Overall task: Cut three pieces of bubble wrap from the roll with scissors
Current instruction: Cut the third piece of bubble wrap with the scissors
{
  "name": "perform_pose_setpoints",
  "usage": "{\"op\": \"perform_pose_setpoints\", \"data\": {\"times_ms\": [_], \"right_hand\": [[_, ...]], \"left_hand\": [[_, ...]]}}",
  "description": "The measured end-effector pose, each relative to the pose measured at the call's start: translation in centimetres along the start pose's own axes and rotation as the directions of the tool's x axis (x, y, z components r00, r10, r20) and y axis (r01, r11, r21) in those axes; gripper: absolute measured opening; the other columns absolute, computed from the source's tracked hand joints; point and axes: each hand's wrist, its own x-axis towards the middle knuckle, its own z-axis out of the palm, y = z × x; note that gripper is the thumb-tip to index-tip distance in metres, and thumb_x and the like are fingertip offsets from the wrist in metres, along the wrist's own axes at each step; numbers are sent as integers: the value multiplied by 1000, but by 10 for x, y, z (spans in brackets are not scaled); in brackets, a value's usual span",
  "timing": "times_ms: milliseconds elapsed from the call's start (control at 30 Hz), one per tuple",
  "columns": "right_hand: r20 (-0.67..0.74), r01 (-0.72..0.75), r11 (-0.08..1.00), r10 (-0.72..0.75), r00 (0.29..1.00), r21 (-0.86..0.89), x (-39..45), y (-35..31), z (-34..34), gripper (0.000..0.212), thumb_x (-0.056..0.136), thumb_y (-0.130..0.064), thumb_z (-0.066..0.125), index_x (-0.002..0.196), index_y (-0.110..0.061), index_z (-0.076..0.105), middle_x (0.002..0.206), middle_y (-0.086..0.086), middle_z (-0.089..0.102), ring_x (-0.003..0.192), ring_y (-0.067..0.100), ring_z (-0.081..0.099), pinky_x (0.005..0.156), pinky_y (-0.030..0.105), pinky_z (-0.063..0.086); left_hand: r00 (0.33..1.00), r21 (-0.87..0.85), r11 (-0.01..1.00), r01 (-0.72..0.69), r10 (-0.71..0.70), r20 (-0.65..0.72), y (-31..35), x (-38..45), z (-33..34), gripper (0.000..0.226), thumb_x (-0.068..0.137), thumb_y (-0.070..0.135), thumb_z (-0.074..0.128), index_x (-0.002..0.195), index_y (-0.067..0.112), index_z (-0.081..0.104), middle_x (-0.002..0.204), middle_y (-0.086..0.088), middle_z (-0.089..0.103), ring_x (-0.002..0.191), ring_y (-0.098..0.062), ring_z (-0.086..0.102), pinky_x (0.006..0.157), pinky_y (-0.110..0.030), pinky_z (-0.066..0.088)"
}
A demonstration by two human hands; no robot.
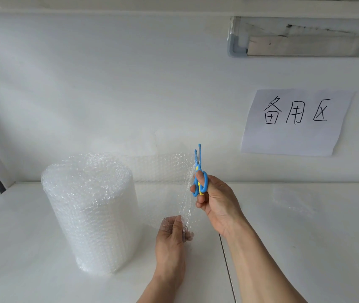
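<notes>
We see the roll (89,215) upright on the table (21,237), left of both hands. Its loose sheet (165,169) runs right to the scissors (199,171), blades pointing up and slightly parted (cut line near vertical, we judge). Right hand (215,202) has fingers curled through the handles; left hand (170,239), nearer the roll, pinches the sheet's lower edge just below the blades.

Two bare forearms enter from the lower edge of the frame, toward the lower right. No sleeve, watch, ring or glove shows on either. The left hand (170,235) and the right hand (215,200) are uncovered, with short, unpainted nails visible on the fingers
</notes>
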Motion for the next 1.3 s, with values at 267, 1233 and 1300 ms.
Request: {"op": "perform_pose_setpoints", "data": {"times_ms": [267,1233,1300], "right_hand": [[4,0,1000,0,1000,-1,2,-3,0,22,84,-33,72,91,-13,69,73,9,60,47,10,38,48,21,38],[-186,-148,552,-14,982,-821,-5,45,-124,21,82,-20,69,73,-12,51,67,-2,71,49,14,53,52,27,43],[-184,-137,434,-69,980,-891,-4,46,-127,17,81,-21,68,78,-13,54,76,5,68,59,20,53,55,26,42]], "left_hand": [[1000,-17,1000,6,-6,11,1,0,1,17,100,14,51,87,5,57,53,2,52,52,-16,53,76,-43,47],[991,-158,986,53,-71,-111,9,9,8,14,100,14,53,86,10,55,64,-5,45,58,-16,46,76,-39,54],[991,-143,988,58,-75,-115,8,11,10,14,99,15,53,86,9,55,64,-6,45,58,-17,45,76,-39,55]]}}
